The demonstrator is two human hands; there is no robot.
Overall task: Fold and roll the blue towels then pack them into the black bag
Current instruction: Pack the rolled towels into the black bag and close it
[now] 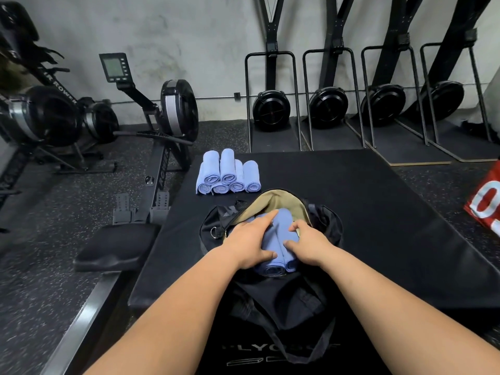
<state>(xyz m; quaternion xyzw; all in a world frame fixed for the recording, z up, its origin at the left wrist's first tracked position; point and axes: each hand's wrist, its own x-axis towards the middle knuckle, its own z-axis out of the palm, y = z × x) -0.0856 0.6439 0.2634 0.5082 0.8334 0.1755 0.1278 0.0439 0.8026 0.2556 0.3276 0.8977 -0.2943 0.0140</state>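
The black bag lies open on a black padded box, its tan lining showing at the far side. Two or three rolled blue towels lie side by side in its mouth. My left hand grips the left rolls, index finger stretched along the top and thumb tucked under. My right hand grips the right roll, fingers and thumb curled round it. Behind the bag, several more rolled blue towels are stacked in a pile on the box.
The padded box fills the middle. A rowing machine with its seat stands close on the left, another further left. Several upright ski machines line the back wall. A red and white object lies at right.
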